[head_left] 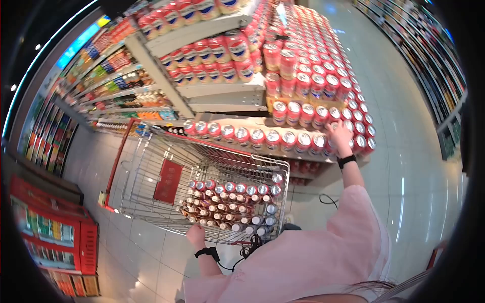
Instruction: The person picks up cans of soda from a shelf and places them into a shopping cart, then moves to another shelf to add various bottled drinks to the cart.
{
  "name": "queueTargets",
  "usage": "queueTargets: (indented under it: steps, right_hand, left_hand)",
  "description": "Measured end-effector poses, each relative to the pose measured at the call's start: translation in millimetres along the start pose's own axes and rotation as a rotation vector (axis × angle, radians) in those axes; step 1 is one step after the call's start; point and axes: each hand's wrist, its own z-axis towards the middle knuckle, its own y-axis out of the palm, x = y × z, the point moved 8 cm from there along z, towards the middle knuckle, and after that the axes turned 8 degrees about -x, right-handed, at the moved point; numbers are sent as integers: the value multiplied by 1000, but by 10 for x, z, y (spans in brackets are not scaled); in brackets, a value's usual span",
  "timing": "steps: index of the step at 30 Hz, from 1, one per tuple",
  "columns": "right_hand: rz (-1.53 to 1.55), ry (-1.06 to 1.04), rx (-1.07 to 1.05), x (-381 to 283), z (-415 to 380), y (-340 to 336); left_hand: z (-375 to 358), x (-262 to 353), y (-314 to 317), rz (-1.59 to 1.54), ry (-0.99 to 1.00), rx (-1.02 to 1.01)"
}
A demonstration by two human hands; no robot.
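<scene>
My right hand (pixel 339 135) reaches to the front right part of the can display, its fingers curled over the top of a red drink can (pixel 329 148) in the front rows. Beside it stand more red, white and blue drink cans (pixel 288 139) in tight rows. My left hand (pixel 196 235) is closed, at the near side rim of the shopping cart (pixel 151 220); what it holds, if anything, is hidden. Inside the cart, several drink cans (pixel 230 187) line the far and right sides, and several dark bottles with pale caps (pixel 222 207) stand between them.
White shelves (pixel 222 91) with more cans rise behind the display. Left of the cart stands a red drinks cooler (pixel 88 245). Stocked shelves (pixel 429 65) line the aisle at right. A black cable (pixel 328 201) lies on the tiled floor by the display's base.
</scene>
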Motion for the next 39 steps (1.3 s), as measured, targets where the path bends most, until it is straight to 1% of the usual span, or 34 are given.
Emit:
queueTargets:
  steps: [1, 2, 3, 4, 5, 6, 7, 8, 10, 11, 13, 15, 19, 20, 21, 24, 25, 27, 29, 30, 31, 32, 33, 35, 36, 37, 39]
  right_hand:
    - [-50, 34, 43, 89, 69, 113]
    - [-112, 43, 41, 171, 137, 257]
    - [-162, 45, -6, 184, 158, 291]
    - [-224, 12, 67, 149, 121, 255]
    - [-230, 26, 47, 175, 166, 305]
    - [-217, 23, 78, 224, 230, 395]
    - [-202, 30, 4, 245, 300, 462]
    - [-148, 44, -10, 218, 295, 445]
    - [-138, 77, -46, 195, 313, 440]
    - [-143, 92, -106, 201, 352, 478]
    - [-205, 86, -80, 66, 395, 376]
    - [-187, 88, -131, 145, 372, 461]
    - [-207, 31, -10, 230, 492, 589]
    - [-202, 55, -78, 294, 532, 606]
    - [-192, 82, -148, 231, 475, 551]
    - [-220, 71, -146, -28, 208, 123]
    - [-142, 24, -82, -49, 195, 72]
    - [-189, -61, 119, -100, 192, -42]
    - [-109, -136, 143, -256, 94, -265]
    - [-105, -104, 100, -309, 79, -365]
    - [-133, -196, 233, -457, -14, -547]
    - [-106, -258, 303, -574, -108, -697]
    - [-141, -333, 359, -771, -284, -923]
    - [-93, -387, 366, -1012, -493, -1168]
    - [-59, -421, 338, -1139, -598, -1270]
    - [-27, -454, 304, -1265, -700, -1355]
    - [37, -584, 219, -1531, -900, -1437]
  left_hand:
    - [-10, -6, -17, 10, -5, -2]
    - [-14, 10, -13, 21, -10, -6]
    - [-25, 42, -43, 33, -15, -10]
    - [-54, 73, -106, 25, -21, 0]
    - [-78, 88, -133, 17, -27, 0]
    - [-92, 102, -158, 10, -31, 1]
    - [-90, 109, -186, 3, -34, 3]
    - [-86, 120, -185, 14, 2, 38]
    - [-43, 55, -90, 2, -9, 39]
    - [-16, 33, -48, -4, -10, 39]
    - [-3, 13, -10, -4, -10, 69]
    - [0, 3, 14, -30, -1, 88]
    - [-14, -20, 30, -83, 30, 78]
    - [-29, -15, 27, -94, 21, 80]
    - [-21, -17, 21, -100, 13, 85]
    - [-23, 11, -47, -106, 13, 92]
    - [-21, 35, -68, -109, 20, 104]
    - [-48, 39, -100, -103, 35, 118]
    - [-66, 35, -122, -97, 54, 157]
    - [-71, 42, -155, -98, 61, 177]
    - [-79, 74, -150, -100, 78, 189]
    - [-64, 66, -131, -100, 62, 171]
    - [-61, 77, -155, -98, 69, 174]
    - [-87, 85, -186, -90, 80, 164]
    - [-77, 76, -167, -116, 82, 160]
    - [-53, 73, -130, -78, 80, 144]
    - [-7, 39, -54, -64, 62, 132]
